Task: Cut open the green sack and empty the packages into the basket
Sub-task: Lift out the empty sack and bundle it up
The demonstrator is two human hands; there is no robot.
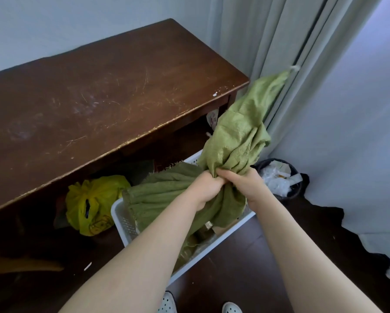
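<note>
We clench left hand (206,186) & right hand (246,184) tight round sack (239,136) mid-length; top runs to upper right, bottom end drapes into basket (121,213) below.

The dark wooden floor (234,267) carries a white perforated basket (124,220), near the tabletop's (99,98) front right corner. A yellow plastic bag (87,206) sits just left of the basket, under the tabletop's front edge. A black bin (296,190) stands right of the basket. 2 white shoes (166,303) stand at the floor's near edge. The scratched tabletop bears a small white fleck (215,94) near its right edge.
</note>
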